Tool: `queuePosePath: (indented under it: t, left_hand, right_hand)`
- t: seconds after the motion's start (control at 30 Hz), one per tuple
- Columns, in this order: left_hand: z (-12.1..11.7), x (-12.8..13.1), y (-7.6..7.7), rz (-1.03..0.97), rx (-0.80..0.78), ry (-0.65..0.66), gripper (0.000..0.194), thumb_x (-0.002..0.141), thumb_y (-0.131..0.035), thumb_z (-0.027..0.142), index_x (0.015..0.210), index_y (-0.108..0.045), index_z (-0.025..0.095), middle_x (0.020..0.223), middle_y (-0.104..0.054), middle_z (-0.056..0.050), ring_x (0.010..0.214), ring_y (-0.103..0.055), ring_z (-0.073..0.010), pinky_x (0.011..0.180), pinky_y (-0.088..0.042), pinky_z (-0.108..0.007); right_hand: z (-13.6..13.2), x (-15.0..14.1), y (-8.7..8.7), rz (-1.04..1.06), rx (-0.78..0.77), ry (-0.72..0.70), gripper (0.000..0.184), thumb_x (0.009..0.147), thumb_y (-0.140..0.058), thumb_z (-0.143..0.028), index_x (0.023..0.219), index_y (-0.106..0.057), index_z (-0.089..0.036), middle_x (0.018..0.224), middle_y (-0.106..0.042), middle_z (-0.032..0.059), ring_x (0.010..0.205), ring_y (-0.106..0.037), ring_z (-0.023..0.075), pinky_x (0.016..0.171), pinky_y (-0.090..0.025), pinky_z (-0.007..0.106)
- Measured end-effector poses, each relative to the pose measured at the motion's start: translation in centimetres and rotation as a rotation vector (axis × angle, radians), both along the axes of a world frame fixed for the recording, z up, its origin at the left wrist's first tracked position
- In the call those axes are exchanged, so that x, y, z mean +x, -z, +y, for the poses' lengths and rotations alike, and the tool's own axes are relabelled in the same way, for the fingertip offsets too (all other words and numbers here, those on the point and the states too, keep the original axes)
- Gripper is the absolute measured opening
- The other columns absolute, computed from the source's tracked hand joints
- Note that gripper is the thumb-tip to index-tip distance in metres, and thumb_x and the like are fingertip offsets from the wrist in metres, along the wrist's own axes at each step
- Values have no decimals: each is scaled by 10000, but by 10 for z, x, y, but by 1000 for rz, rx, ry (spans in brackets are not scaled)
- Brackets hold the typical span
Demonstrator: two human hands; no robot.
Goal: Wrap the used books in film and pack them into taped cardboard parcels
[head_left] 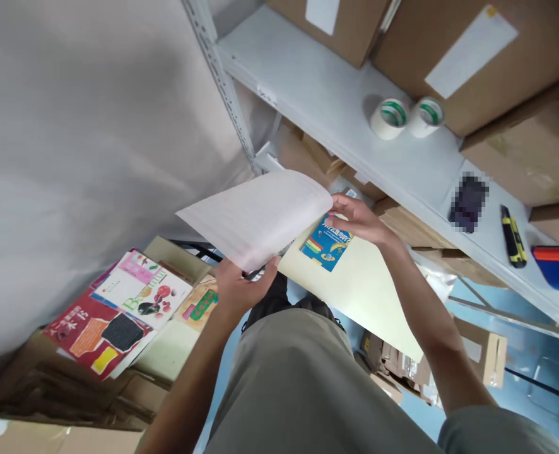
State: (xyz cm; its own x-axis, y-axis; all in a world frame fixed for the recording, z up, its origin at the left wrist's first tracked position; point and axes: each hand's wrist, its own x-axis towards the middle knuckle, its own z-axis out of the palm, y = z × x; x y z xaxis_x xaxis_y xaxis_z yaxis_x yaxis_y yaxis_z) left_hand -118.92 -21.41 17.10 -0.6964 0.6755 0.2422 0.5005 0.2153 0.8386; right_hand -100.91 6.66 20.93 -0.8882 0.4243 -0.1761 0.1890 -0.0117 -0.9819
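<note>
A large white paper sheet (pixel 255 217) curves upward in front of me, held between both hands. My left hand (pixel 244 287) is closed on its lower edge, where a small dark part shows beneath. At the sheet's right edge, my right hand (pixel 358 221) has its fingertips bent against the paper. Under that hand lies a blue booklet (pixel 327 244) with a planet and a rainbow-coloured pattern on its cover. The booklet rests on a cream-coloured flat surface (pixel 378 290). What the sheet covers is hidden.
To the left, a red book (pixel 94 334) and a white fruit-picture booklet (pixel 142 287) lie stacked on boxes. A grey shelf (pixel 308 94) carries tape rolls (pixel 390 118), a pixelated dark item (pixel 469 202), a yellow-black cutter (pixel 513 236) and cartons (pixel 478 126).
</note>
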Motion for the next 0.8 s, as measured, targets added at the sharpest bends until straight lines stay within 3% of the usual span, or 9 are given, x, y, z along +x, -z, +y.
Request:
queuePosePath:
  t: [0.1, 0.23, 0.37, 0.53, 0.67, 0.8]
  left_hand:
    - [1, 53, 6, 106, -57, 90, 295, 834, -915, 515, 864, -795, 247, 768, -758, -57, 880, -802, -326, 936, -692, -458]
    - [1, 129, 16, 120, -118, 225, 296, 869, -896, 485, 1021, -837, 238, 937, -822, -114, 1007, -824, -379, 1038, -689, -529]
    - [18, 190, 22, 139, -160, 373, 202, 881, -848, 408, 1001, -831, 246, 1033, -840, -140, 1065, -822, -367, 1027, -686, -480]
    - [49, 257, 38, 221, -247, 617, 134, 943, -706, 247, 1035, -802, 257, 1098, -821, -108, 1066, -793, -282, 930, -648, -356]
    - [66, 308, 63, 319, -339, 811, 228, 1019, -590, 143, 1053, -788, 249, 1101, -798, -92, 1061, -767, -232, 902, -592, -310]
    - [77, 349, 98, 445, -472, 976, 214, 1056, -591, 142, 1039, -782, 238, 1115, -780, -97, 1044, -756, -233, 858, -565, -317]
  right_hand:
    - [-6, 54, -9, 51, 38, 61, 414, 853, -978, -573, 1070, -798, -269, 1100, -807, 28, 1154, -757, 276, 1140, -570, 488]
    - [-10, 143, -5, 93, 71, 212, 440, 840, -965, -651, 995, -812, -269, 1088, -813, 34, 1169, -754, 295, 1166, -585, 518]
    - [-17, 230, 18, 77, 45, 345, 505, 847, -931, -695, 1119, -819, -284, 1271, -831, 56, 1314, -735, 320, 1221, -566, 531]
    - [-44, 322, 48, -13, -82, 679, 707, 941, -765, -824, 1414, -711, -302, 1452, -792, 117, 1359, -743, 317, 1159, -617, 510]
    - [-85, 384, 59, -80, -245, 856, 882, 996, -529, -953, 1511, -665, -250, 1488, -764, 177, 1309, -773, 324, 1064, -671, 465]
    - [-126, 427, 86, -189, -224, 995, 940, 882, -718, -929, 1510, -654, -232, 1485, -749, 191, 1285, -763, 321, 1002, -672, 421]
